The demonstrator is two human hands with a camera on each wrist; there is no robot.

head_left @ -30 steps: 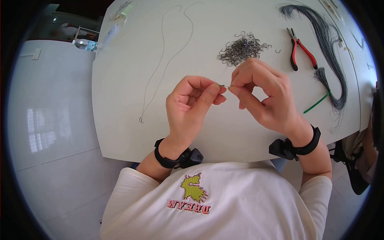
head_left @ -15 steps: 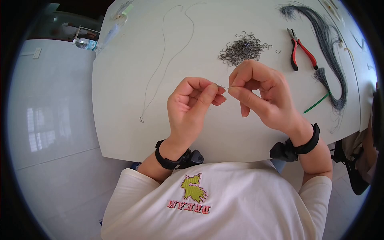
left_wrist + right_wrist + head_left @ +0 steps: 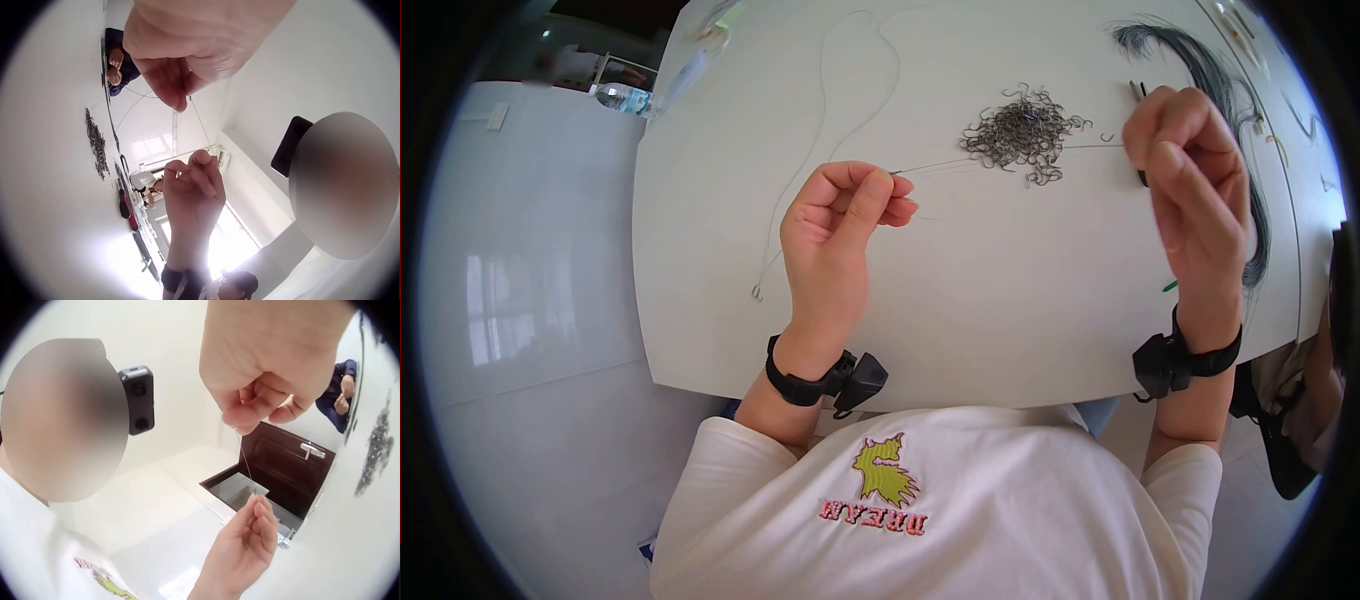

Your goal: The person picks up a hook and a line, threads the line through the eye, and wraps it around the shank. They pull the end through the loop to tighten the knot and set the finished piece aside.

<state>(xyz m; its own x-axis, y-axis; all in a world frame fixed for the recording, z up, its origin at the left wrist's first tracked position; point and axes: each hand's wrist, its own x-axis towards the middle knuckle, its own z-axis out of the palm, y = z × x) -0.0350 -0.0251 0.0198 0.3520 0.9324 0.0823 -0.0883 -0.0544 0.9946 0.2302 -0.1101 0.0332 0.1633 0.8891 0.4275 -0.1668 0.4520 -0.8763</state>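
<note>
Between thumb and forefinger, the left hand [image 3: 832, 240] pinches a small fish hook [image 3: 895, 173], mostly hidden by the fingertips. A thin fishing line [image 3: 1090, 147] runs from there across to the right hand [image 3: 1200, 185], raised at the right. That hand pinches the line with its thumb and forefinger. In the left wrist view the line [image 3: 203, 123] stretches nearly straight between both hands. Beneath its middle, in the head view, lies a pile of fish hooks [image 3: 1022, 130].
A long line with a hook [image 3: 757, 293] at its end lies looped on the white table [image 3: 980, 320]. Pliers [image 3: 1138, 92] are mostly covered by the right hand. Behind them lies a bundle of grey line [image 3: 1200, 62]. A water bottle [image 3: 622, 98] is beyond the left edge.
My right hand has moved far to the right and a little up, drawing the line out long. The left hand has shifted slightly left and up, keeping its pinch.
</note>
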